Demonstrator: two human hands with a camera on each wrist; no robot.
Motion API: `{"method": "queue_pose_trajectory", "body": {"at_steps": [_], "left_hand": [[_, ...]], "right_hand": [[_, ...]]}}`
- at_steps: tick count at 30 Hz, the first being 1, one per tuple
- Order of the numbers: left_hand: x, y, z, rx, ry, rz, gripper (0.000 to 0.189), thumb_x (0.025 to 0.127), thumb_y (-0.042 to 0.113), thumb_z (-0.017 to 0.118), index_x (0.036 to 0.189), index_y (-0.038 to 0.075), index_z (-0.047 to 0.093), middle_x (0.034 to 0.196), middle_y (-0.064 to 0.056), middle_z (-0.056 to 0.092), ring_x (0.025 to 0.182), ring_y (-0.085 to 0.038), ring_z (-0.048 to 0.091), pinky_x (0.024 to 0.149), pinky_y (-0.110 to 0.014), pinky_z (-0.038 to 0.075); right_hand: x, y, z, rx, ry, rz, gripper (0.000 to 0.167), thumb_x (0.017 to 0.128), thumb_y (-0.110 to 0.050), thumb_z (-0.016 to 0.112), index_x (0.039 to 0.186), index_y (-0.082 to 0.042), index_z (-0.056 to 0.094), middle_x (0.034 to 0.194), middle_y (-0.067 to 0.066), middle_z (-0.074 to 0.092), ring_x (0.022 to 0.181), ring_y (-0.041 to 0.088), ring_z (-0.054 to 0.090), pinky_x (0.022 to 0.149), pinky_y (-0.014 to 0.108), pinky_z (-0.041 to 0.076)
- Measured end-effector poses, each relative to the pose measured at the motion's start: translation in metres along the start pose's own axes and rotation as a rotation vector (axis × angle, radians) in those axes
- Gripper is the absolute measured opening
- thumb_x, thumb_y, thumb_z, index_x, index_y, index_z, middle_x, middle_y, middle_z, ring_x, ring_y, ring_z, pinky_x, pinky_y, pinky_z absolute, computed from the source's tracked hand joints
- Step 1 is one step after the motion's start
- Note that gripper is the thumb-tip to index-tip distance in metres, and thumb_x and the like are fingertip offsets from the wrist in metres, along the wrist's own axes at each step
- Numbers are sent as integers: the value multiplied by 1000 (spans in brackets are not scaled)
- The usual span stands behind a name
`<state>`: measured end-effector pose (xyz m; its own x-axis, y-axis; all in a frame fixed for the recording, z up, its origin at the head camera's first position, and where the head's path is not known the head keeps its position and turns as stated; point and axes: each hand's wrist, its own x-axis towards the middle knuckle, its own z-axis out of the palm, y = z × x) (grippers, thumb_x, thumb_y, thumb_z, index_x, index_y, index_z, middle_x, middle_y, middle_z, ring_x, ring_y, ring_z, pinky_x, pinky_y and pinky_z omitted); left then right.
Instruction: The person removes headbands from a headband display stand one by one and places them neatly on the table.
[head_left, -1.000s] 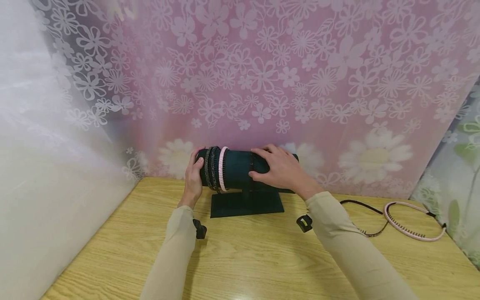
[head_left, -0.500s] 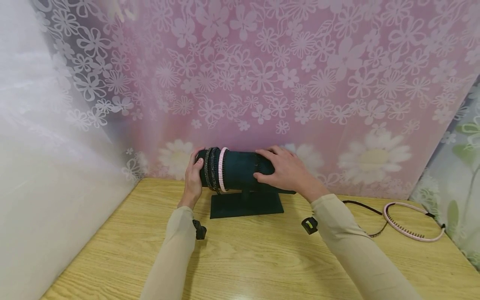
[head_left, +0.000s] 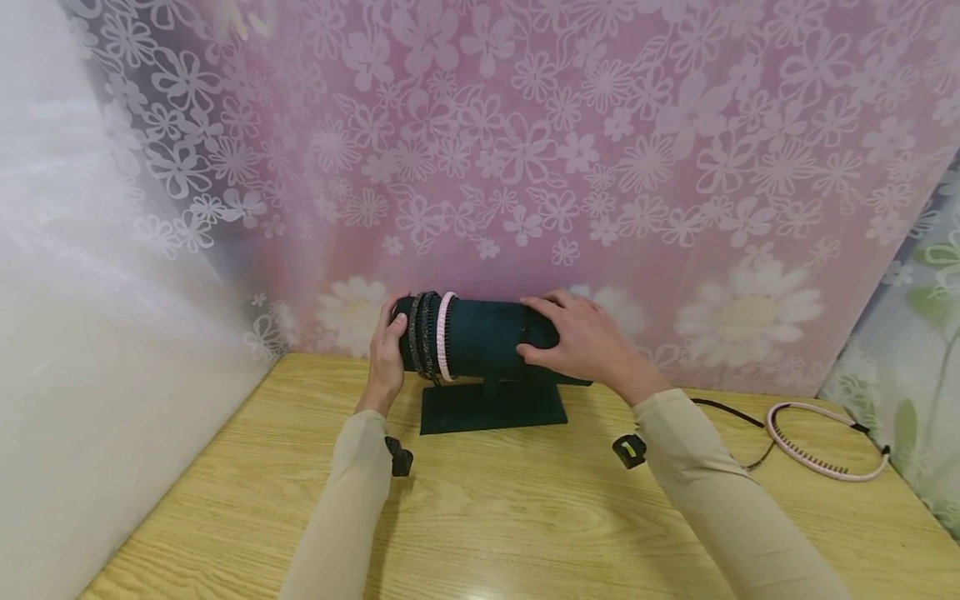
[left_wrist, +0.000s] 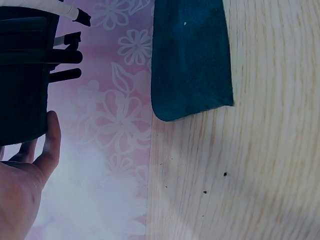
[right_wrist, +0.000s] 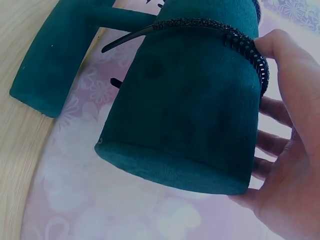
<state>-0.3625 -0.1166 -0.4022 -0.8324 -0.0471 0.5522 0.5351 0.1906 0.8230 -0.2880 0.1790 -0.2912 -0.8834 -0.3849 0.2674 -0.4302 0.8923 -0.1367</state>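
Roll (head_left: 483, 337): dark green, lying crosswise on a short post over a flat base (head_left: 493, 410), near the back of the table (head_left: 480, 517), before a flowered curtain (head_left: 517, 158).
Left hand (head_left: 386, 354): curled round the left end of the roll, with the thumb in front; fingertips on the far side clear only from the left wrist.
Right hand (head_left: 581, 342): holding the glittery headband (right_wrist: 200, 23) on the right part of the roll, with the thumb in front and a finger on top; other fingers visible behind the roll from the right wrist.
Held headband: a thin dark strip from the head; from the right wrist, black, with rough sparkle, inner teeth and one end jutting past the roll.
Left-side headbands: two black headbands (head_left: 423, 337) next to the left hand, then a pink headband (head_left: 442, 337); ends poking out beyond the roll, plainest from the left wrist.
Loose headbands: only in the head view, a pink hoop (head_left: 795, 406) touching a black hoop (head_left: 726, 407), the latter partly behind the right sleeve (head_left: 727, 492).
Specks (left_wrist: 225, 174): tiny, dark, on the table, distinct only from the left wrist.
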Motion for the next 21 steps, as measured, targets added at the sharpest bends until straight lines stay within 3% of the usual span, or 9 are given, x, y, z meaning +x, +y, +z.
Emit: {"method": "queue_pose_trajectory", "body": {"at_steps": [21], "left_hand": [[-1,2,0,-9,-5,1,54,106,38,30,155,19,42,157,-1,44,136,-27,46,116,-53,33]], "right_hand": [[-11,14,-1,34,-1,24,78,91,-52,69,157,-20,42,154,18,44,135,41,49,98,62,51]]}}
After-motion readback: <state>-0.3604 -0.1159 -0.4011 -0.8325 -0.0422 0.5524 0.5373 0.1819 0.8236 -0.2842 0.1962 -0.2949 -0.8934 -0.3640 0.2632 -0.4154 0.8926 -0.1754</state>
